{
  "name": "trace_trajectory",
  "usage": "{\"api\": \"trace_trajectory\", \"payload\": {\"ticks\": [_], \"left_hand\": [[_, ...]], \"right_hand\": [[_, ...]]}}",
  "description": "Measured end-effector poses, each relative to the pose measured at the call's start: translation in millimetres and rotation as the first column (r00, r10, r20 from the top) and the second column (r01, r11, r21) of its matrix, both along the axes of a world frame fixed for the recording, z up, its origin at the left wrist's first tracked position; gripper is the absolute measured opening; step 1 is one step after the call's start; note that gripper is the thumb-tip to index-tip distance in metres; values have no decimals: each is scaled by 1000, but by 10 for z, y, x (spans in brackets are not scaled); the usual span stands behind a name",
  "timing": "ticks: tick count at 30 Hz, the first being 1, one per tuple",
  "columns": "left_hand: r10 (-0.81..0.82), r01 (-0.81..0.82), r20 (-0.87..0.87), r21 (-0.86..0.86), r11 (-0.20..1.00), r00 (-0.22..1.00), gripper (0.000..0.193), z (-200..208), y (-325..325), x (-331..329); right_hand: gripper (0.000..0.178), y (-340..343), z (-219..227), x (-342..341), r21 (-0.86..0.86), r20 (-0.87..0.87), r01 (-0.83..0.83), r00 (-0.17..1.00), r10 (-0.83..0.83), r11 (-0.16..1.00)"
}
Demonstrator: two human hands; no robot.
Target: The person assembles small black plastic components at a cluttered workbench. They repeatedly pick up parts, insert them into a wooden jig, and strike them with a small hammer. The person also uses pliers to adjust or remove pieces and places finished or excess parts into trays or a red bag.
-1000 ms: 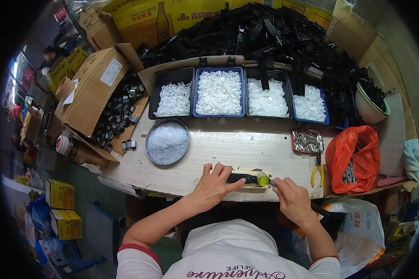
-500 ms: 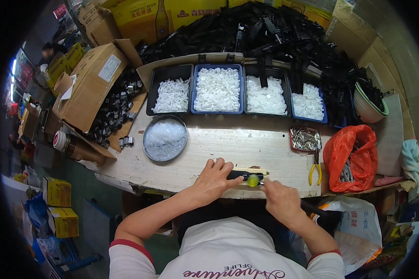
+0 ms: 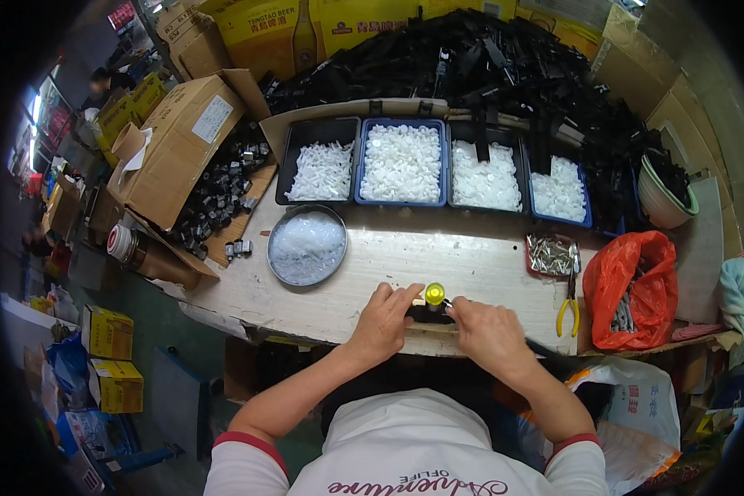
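Observation:
At the table's front edge my left hand (image 3: 382, 325) presses its fingers on a black part (image 3: 422, 315), most of which is hidden under the fingers and the tool. The part lies over a strip of wood (image 3: 435, 327). My right hand (image 3: 494, 334) is closed round the handle of a small mallet. The mallet's round yellow face (image 3: 435, 293) points up, and its head stands over the black part; whether they touch I cannot tell. A round metal dish (image 3: 345, 258) of clear small pieces sits beyond my left hand.
Trays of white plastic pieces (image 3: 401, 161) line the back, before a heap of black parts (image 3: 405, 66). On the right are a red tray of metal pins (image 3: 551, 253), yellow-handled pliers (image 3: 568, 315) and a red bag (image 3: 628, 289). A cardboard box (image 3: 178, 153) leans at left.
The mallet has gone from a blurred, lower tilt to upright with its yellow face up. My left fingers have shifted on the black part. The whole view has moved slightly.

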State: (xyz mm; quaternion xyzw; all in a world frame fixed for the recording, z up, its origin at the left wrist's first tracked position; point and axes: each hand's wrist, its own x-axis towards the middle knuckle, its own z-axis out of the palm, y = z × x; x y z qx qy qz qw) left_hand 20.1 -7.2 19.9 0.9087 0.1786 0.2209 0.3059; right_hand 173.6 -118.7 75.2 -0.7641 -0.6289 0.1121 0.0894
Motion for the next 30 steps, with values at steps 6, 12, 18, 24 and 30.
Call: {"api": "trace_trajectory", "payload": {"ticks": [6,12,18,24,30], "left_hand": [[205,-204,153,-25,979,967,64,-120,-161,-66],[314,-306,190,-70,949,930,70,-128,-204,-238],[207,-203,121,-46,978,971,66,-52,-193,-184],[-48,44,28,126,991,998,54,4,-207,196],[-113,135,134,-166,977,984,43,11,-42,278]], "right_hand": [[20,166,7,-78,179,-130,19,992,4,984],[17,226,25,-173,81,-50,-2,999,6,997],[15,39,-211,43,318,-48,131,991,-123,939],[19,-380,-530,379,348,79,282,941,-328,894],[17,-786,-470,831,537,54,490,792,-608,687]]}}
